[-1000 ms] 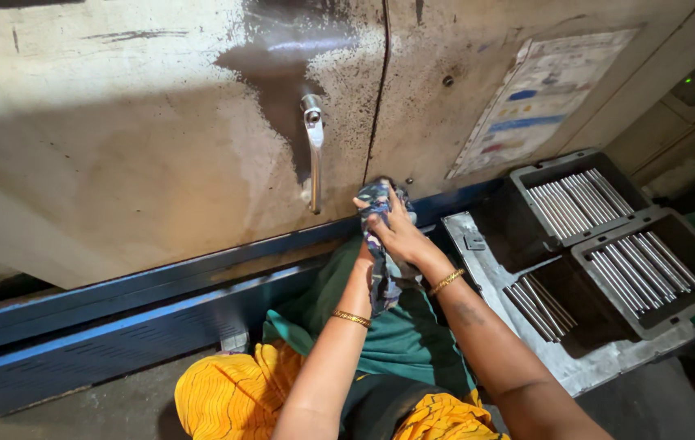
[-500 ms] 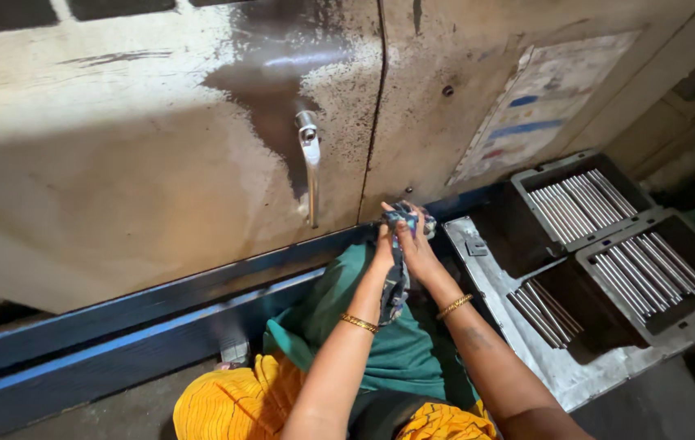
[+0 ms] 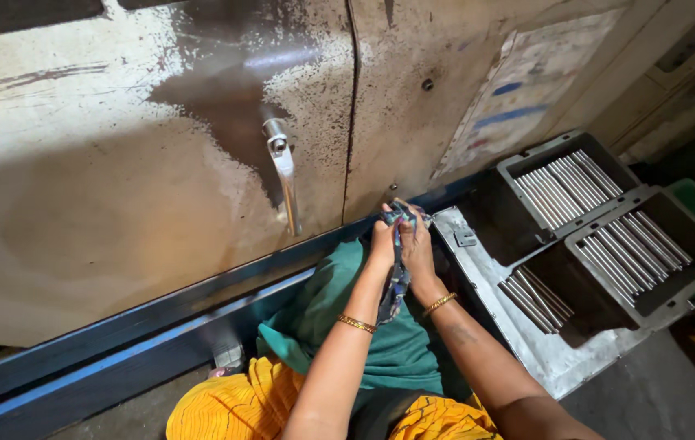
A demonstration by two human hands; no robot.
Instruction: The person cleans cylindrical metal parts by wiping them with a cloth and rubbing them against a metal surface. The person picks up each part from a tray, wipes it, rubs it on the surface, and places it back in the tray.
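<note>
At 10 o'clock I see the steel door handle (image 3: 282, 175). At centre, my left hand (image 3: 381, 242) and right hand (image 3: 417, 248) pinch a dark patterned cloth rag (image 3: 397, 269) between them, probably wrapped around something; its tail hangs free. At 3 o'clock, grey plastic trays (image 3: 608, 236) keep metal rods (image 3: 563, 187) sorted.
</note>
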